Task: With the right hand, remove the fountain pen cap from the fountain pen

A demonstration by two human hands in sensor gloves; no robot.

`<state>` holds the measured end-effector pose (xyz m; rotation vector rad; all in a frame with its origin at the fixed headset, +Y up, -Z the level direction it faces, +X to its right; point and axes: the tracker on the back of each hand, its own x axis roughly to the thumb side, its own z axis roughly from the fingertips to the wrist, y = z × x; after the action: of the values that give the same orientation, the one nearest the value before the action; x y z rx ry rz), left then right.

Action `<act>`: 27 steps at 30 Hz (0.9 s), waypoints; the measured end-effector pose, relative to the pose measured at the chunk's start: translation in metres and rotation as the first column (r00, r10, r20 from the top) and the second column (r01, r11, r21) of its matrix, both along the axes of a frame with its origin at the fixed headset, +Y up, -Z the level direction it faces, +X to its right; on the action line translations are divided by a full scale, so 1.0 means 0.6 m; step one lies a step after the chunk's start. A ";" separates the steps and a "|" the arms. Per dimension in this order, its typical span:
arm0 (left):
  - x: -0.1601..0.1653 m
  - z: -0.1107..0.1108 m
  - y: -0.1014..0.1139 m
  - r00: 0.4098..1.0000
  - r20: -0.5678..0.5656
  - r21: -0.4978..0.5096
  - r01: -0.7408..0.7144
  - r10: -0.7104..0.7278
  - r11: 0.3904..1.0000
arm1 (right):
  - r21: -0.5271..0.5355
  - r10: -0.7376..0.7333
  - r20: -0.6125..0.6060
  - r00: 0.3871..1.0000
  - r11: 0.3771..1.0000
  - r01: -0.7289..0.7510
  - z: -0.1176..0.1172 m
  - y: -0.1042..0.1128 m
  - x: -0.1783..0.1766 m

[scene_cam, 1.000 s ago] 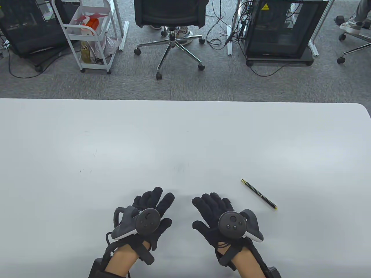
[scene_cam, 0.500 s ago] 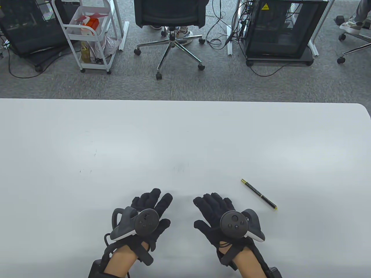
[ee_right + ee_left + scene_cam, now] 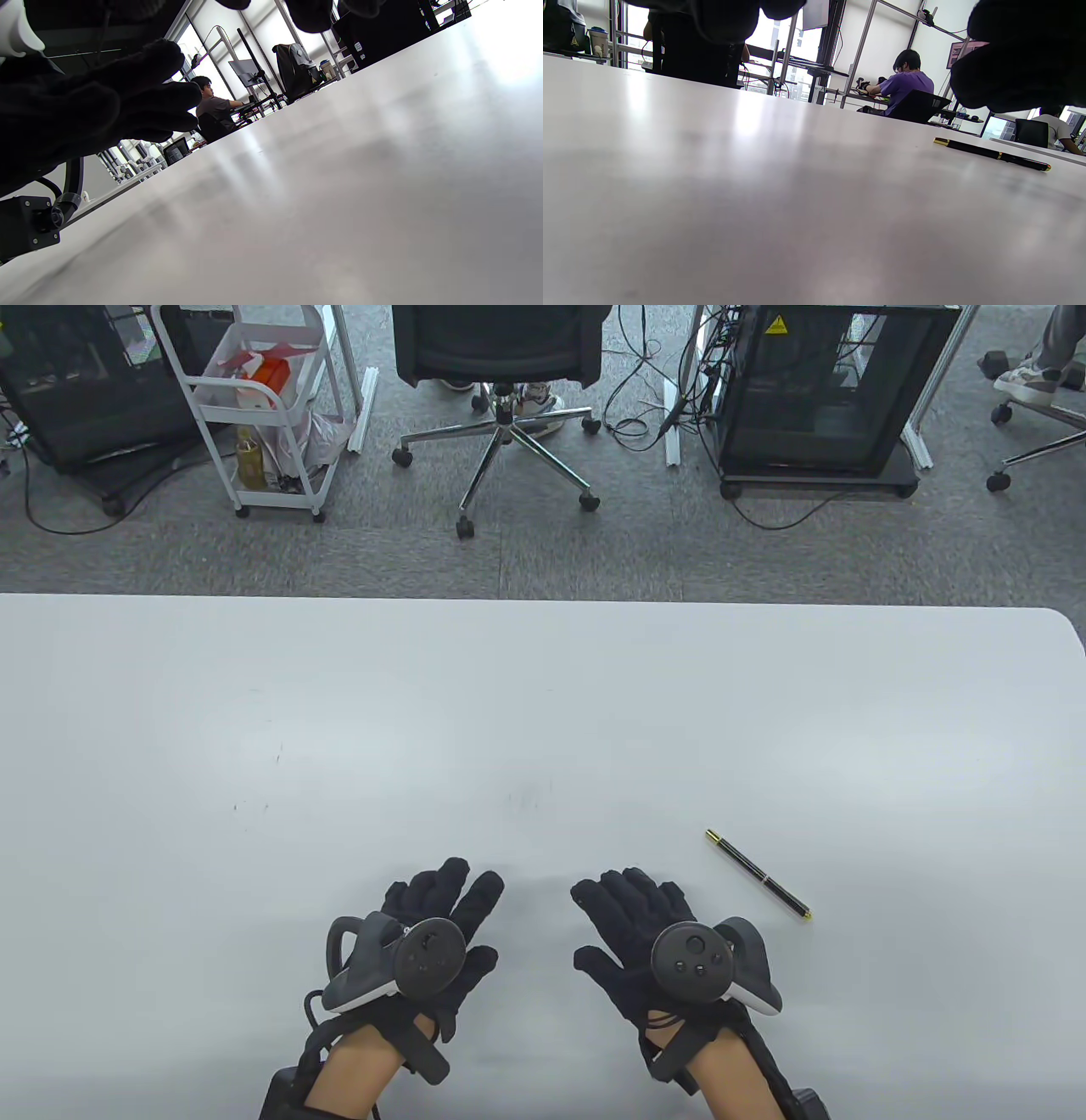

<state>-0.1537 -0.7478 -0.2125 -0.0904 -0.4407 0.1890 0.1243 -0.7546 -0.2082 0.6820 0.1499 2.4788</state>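
Observation:
A slim black fountain pen (image 3: 758, 874) with gold trim lies capped on the white table (image 3: 543, 712), slanting from upper left to lower right, to the right of my right hand. It also shows in the left wrist view (image 3: 992, 154). My right hand (image 3: 632, 925) is open, palm down, fingers spread, and holds nothing; the pen lies a short way to its right. My left hand (image 3: 441, 916) is open, palm down, near the table's front edge, and holds nothing. The pen does not show in the right wrist view.
Beyond the table's far edge stand an office chair (image 3: 501, 356), a white wire cart (image 3: 254, 398) and a black cabinet (image 3: 819, 390) on the grey carpet. The table's right far corner (image 3: 1065, 623) is rounded.
My right hand has shifted slightly to the right, toward the pen. My left hand has drawn back a little. The pen has not moved.

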 end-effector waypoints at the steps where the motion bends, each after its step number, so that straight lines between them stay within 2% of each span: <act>1: 0.000 0.000 0.000 1.000 0.001 0.001 0.001 -0.001 1.000 | 0.000 0.004 -0.001 1.000 1.000 -0.004 -0.001 0.000 0.000; 8: 0.001 0.000 0.001 1.000 0.000 0.005 0.001 -0.001 1.000 | 0.046 0.008 0.033 0.999 0.999 -0.009 -0.007 0.013 0.015; 15: -0.001 0.000 0.002 1.000 -0.006 0.009 -0.011 0.011 1.000 | 0.112 0.046 0.198 0.979 0.991 -0.070 -0.022 0.026 0.080; 23: -0.003 0.001 0.003 1.000 -0.011 0.009 -0.012 0.012 1.000 | 0.120 0.112 0.443 0.890 0.976 -0.183 -0.032 0.024 0.172; 27: -0.003 0.000 0.003 1.000 -0.010 0.002 -0.008 0.008 1.000 | 0.051 0.218 0.511 0.831 0.958 -0.283 -0.036 0.017 0.196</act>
<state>-0.1553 -0.7462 -0.2124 -0.0858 -0.4313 0.1971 0.2419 -0.7447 -0.2297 0.0388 -0.1243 2.8493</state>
